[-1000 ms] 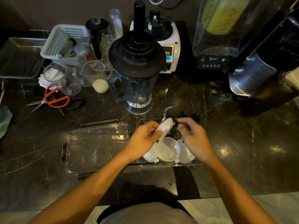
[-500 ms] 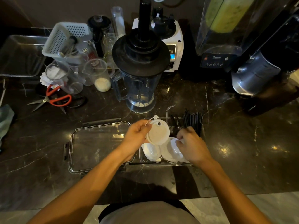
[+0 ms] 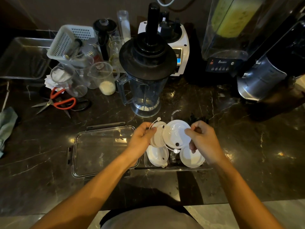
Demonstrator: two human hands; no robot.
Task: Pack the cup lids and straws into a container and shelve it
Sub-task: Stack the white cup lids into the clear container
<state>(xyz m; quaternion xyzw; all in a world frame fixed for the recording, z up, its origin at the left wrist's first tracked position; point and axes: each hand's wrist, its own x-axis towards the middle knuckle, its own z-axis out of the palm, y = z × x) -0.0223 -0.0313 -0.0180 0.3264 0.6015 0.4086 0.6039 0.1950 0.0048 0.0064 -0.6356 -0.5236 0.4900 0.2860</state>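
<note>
Above the container [image 3: 179,167], both hands [image 3: 142,138] [image 3: 203,141] hold lids [image 3: 177,133].

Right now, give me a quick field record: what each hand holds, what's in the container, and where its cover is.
left hand: grips a white lid
right hand: pinches a second white lid
container: two lids lying inside, black straws at far end
container cover: off, flat on counter to the left

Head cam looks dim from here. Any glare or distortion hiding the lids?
Head view: dim warm light; glare spots on the dark marble counter and clear container lid; wide-angle bending at the edges; white round cup lids stay readable; black straws merge into shadow.
</note>
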